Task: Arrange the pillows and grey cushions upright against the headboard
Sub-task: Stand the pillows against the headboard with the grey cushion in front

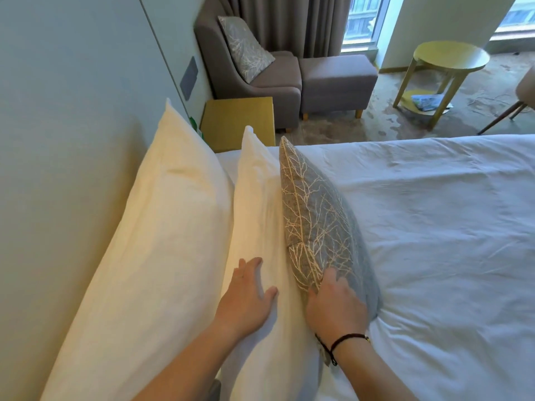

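Two white pillows stand on edge along the pale headboard (58,140): the back pillow (162,227) leans on it and the front pillow (257,215) leans on the back one. A grey cushion (321,224) with a pale branch pattern stands upright against the front pillow. My left hand (246,299) lies flat on the front pillow, fingers spread. My right hand (335,302) grips the near lower corner of the grey cushion. A second grey patterned cushion (246,47) rests on the armchair across the room.
The white duvet (434,227) covers the bed to the right. Beyond the bed stand a yellow bedside table (237,120), a grey armchair (220,65) with footstool (335,79), and a round yellow side table (448,59) near the window.
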Demonstrator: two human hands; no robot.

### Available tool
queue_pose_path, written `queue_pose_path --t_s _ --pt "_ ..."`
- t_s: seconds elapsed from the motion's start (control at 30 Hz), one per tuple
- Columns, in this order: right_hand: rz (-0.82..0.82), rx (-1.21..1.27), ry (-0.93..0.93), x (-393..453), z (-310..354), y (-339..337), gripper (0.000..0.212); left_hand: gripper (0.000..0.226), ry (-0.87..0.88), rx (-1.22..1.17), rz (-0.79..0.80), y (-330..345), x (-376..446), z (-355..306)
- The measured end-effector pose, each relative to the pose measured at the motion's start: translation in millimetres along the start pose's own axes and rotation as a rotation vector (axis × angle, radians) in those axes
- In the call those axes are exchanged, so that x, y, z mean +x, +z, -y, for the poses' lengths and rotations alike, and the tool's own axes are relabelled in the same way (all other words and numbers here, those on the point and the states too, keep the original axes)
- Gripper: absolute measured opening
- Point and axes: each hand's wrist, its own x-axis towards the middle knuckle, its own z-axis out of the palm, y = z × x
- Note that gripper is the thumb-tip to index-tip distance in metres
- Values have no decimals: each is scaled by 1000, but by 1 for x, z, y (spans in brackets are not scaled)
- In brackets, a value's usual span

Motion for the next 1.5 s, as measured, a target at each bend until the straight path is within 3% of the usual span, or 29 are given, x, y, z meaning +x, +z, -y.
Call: queue_pose_path --t_s 0.03,0.17,0.33,0.43,0.53,0.6,0.67,0.8,0.9,1.03,1.2,1.4,1.5 --pt "6 18 -9 2 0 -3 5 70 -2 -3 12 1 -6 4" --pt "19 106 -17 12 -6 -28 13 79 -83 95 127 2 -23 12" --pt "-59 74 -119 -4 2 -47 14 71 -106 219 162 -8 -20 -3" --pt "23 43 -225 -25 24 -36 13 66 -110 211 111 -15 -22 -14" --pt "56 56 -228 -25 26 -28 11 59 -89 53 -62 -19 -33 -26" --pt "107 165 -231 -18 16 -26 24 63 -67 -54 -112 -20 -39 -43" --pt "138 434 -235 -11 -2 -27 38 70 -49 -94 -87 -16 -40 -63" --pt "18 799 -61 21 -54 -26 59 64 -67 -2 -74 -1 -31 -88" --pt "168 830 148 54 -89 -7 90 42 -4 -5 -44 10 -24 -87" --pt "307 837 234 87 -105 31 111 44 66 -64 -88 16 -24 -68" --pt "344 917 217 97 -71 71 107 45 100 -155 -186 -2 -38 -46" --pt "560 1111 205 106 -15 84 95 47 182 -217 -364 -47 -51 -36" --pt "536 1068 195 113 -5 86 95 47 164 -187 -370 -50 -44 -28"
